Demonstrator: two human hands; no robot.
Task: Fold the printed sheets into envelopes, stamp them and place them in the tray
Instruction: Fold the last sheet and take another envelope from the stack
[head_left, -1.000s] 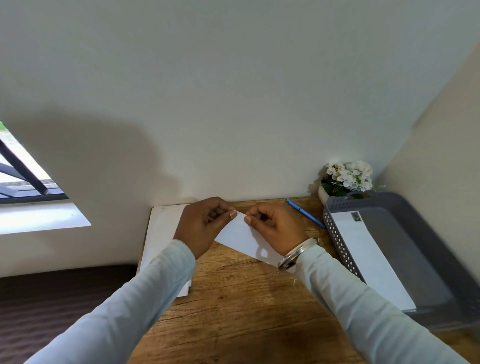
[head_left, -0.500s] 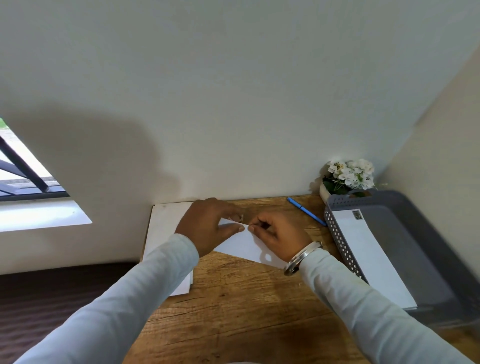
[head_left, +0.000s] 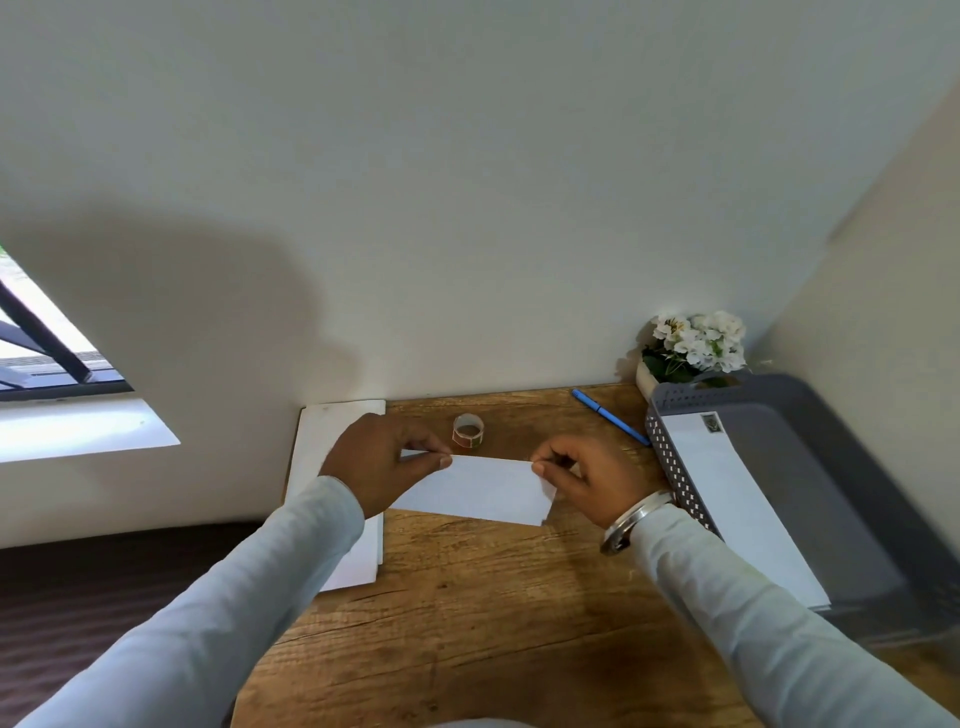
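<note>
A folded white sheet (head_left: 480, 491) lies across the wooden desk (head_left: 467, 613), its far edge lifted. My left hand (head_left: 382, 462) pinches its upper left corner. My right hand (head_left: 584, 475) pinches its upper right corner. Behind the sheet stands a small roll of stamps (head_left: 467, 430). A stack of white sheets (head_left: 337, 431) lies at the desk's left edge, partly under my left arm. The grey tray (head_left: 810, 467) at the right holds a stamped white envelope (head_left: 727, 499).
A blue pen (head_left: 610, 417) lies between the roll and the tray. A pot of white flowers (head_left: 691, 345) stands in the back corner against the wall. A window (head_left: 36, 358) is at the far left.
My hands have slid apart from the middle of the sheet's top edge out to its two corners. The stamp roll behind has come into view.
</note>
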